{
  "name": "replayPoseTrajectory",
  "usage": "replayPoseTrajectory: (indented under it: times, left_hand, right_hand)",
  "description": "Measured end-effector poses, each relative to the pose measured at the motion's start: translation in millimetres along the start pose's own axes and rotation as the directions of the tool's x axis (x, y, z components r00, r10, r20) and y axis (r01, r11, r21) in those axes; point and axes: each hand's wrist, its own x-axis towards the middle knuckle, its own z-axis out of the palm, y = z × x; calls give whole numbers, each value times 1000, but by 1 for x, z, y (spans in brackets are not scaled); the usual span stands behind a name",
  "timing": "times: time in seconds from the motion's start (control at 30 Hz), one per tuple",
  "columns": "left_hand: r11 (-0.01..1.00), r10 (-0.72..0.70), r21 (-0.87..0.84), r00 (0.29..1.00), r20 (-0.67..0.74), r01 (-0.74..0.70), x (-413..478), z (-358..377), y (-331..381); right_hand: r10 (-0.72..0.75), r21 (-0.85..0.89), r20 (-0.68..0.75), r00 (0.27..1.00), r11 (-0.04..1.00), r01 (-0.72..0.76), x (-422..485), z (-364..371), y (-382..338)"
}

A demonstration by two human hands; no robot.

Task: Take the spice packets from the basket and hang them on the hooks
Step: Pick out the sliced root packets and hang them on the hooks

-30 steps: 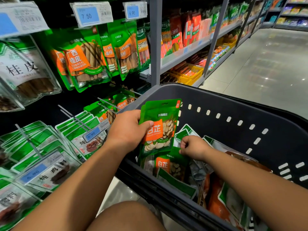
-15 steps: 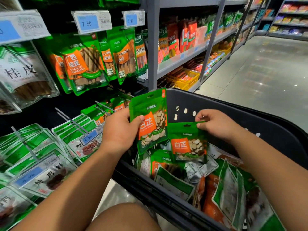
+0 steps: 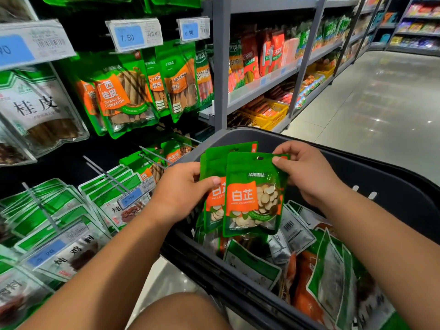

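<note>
Two green spice packets with orange labels are held upright over the black basket [image 3: 392,194]. My left hand [image 3: 181,191] grips the rear packet [image 3: 214,163] by its left edge, thumb on the front. My right hand [image 3: 307,172] pinches the top right corner of the front packet [image 3: 252,196], which overlaps the rear one. Several more packets [image 3: 252,263] lie loose in the basket below. Bare metal hooks [image 3: 104,172] stick out of the display to the left of my left hand.
Cinnamon packets [image 3: 123,96] hang on the upper row under price tags [image 3: 133,34]. Green and white packets [image 3: 47,210] fill the lower hooks at left. Grey shelving [image 3: 262,86] with snacks runs to the right, and the aisle floor [image 3: 381,110] lies beyond.
My right hand lifted a second packet out of the basket and brought it up in front of the packet in my left hand. The view shifted slightly downward.
</note>
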Motion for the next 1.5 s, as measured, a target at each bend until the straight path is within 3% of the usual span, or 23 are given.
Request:
replayPoseTrajectory:
  times: [0.37, 0.47, 0.53, 0.6, 0.67, 0.73, 1.0, 1.13, 1.23, 1.5]
  left_hand:
    - [1000, -6, 30, 998, 62, 5, -2, -2, 2]
    - [992, -10, -127, 1000, 27, 13, -3, -3, 3]
    - [968, -58, -245, 998, -30, 49, -3, -4, 3]
    - [931, -108, -356, 991, -73, 75, -3, -6, 2]
    - [894, -138, -439, 987, -85, 87, -3, -8, 2]
    - [875, -131, -478, 988, -77, 79, -3, -9, 1]
    - [874, -5, -486, 999, 35, 21, -6, -9, 4]
    - [849, -4, -522, 990, 142, 78, -7, -9, 8]
    - [881, -59, -449, 976, 210, 149, -6, -7, 12]
    - [950, -94, -287, 990, 106, 121, -2, -2, 9]
  right_hand:
    - [-70, 61, -98, 993, 995, 76, -10, 26, -7]
    - [-42, 105, -113, 993, 993, 54, -11, 26, -10]
    - [61, 122, -5, 998, 991, -60, -12, 26, -9]
    - [171, 193, 202, 964, 958, -210, -14, 26, -5]
    - [168, 288, 386, 907, 912, -292, -20, 28, -3]
    - [114, 326, 450, 886, 902, -282, -24, 33, -1]
    - [78, 404, 316, 945, 891, -209, -22, 53, 16]
    - [89, 442, 250, 964, 875, -195, -19, 52, 12]
    - [72, 480, 196, 978, 863, -160, -20, 54, 7]
    - [55, 437, 245, 968, 885, -161, -16, 54, 9]
